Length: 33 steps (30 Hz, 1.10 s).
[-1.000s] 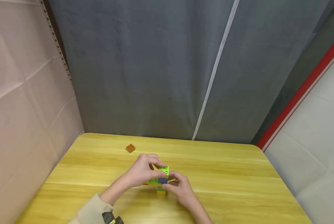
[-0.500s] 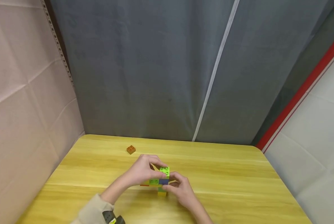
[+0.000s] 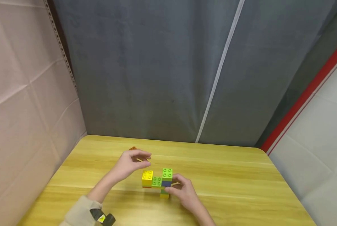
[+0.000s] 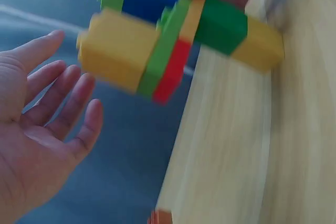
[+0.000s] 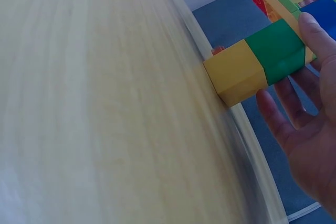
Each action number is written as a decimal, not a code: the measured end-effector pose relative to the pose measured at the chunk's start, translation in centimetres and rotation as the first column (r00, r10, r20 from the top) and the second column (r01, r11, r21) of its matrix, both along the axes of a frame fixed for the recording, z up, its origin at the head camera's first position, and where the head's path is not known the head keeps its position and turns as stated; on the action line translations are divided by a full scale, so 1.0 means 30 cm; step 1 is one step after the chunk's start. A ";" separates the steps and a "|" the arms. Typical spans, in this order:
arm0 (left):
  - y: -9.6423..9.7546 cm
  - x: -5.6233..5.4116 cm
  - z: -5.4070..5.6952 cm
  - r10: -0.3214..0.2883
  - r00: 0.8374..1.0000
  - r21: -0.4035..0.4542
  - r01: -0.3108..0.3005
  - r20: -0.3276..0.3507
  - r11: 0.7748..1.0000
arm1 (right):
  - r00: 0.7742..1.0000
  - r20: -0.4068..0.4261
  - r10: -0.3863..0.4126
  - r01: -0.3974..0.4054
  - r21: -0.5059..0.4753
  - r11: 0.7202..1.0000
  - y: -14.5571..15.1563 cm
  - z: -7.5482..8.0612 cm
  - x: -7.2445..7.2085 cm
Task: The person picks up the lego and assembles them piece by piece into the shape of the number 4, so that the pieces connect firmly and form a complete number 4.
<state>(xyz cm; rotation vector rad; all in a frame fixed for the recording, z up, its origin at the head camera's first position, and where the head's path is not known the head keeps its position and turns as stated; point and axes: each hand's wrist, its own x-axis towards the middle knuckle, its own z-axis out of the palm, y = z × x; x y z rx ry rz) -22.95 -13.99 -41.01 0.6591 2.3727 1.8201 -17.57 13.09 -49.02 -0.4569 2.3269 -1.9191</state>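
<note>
A stepped structure of toy building bricks (image 3: 157, 181) stands upright on the table. Its base is a yellow brick (image 5: 236, 72) under a green one (image 5: 278, 51), and flat pieces reach out sideways above them. A yellow brick (image 4: 121, 45) sits on the outer end; blue and lime green bricks are stacked over the base. My right hand (image 3: 183, 192) grips the structure at its right side, thumb on the front. My left hand (image 3: 130, 164) is in the air behind and left of it, fingers loosely spread, holding nothing. It partly hides an orange brick (image 3: 133, 148).
The wooden table (image 3: 227, 182) has a grey curtain (image 3: 145, 78) at its far edge. Pale cloth walls (image 3: 29, 119) rise on the left and right. The orange brick lies alone near the table's back edge.
My left hand has let go of the brick structure and moved left and back toward the orange brick, uncovering the yellow brick. My right hand keeps its grip at nearly the same place.
</note>
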 end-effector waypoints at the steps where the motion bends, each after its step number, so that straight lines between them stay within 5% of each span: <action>1: -0.017 -0.010 -0.007 0.034 0.999 -0.004 -0.034 -0.002 0.999 | 1.000 0.002 -0.001 0.001 0.001 1.000 -0.001 0.001 0.001; 10: -0.148 -0.118 -0.108 0.281 0.960 -0.023 -0.281 0.003 0.960 | 1.000 0.028 0.006 -0.005 -0.012 1.000 -0.007 0.010 0.005; 18: -0.194 -0.190 -0.239 0.449 0.892 -0.076 -0.446 0.039 0.892 | 1.000 0.022 0.010 -0.010 -0.006 1.000 -0.007 0.010 0.009; 25: -0.196 -0.239 -0.294 0.502 0.864 -0.090 -0.497 0.036 0.863 | 1.000 0.019 0.003 -0.003 -0.002 1.000 -0.013 0.018 0.008; 33: -0.153 -0.289 -0.324 0.496 0.867 -0.115 -0.488 0.049 0.865 | 1.000 0.017 0.004 -0.004 0.003 1.000 -0.010 0.015 0.018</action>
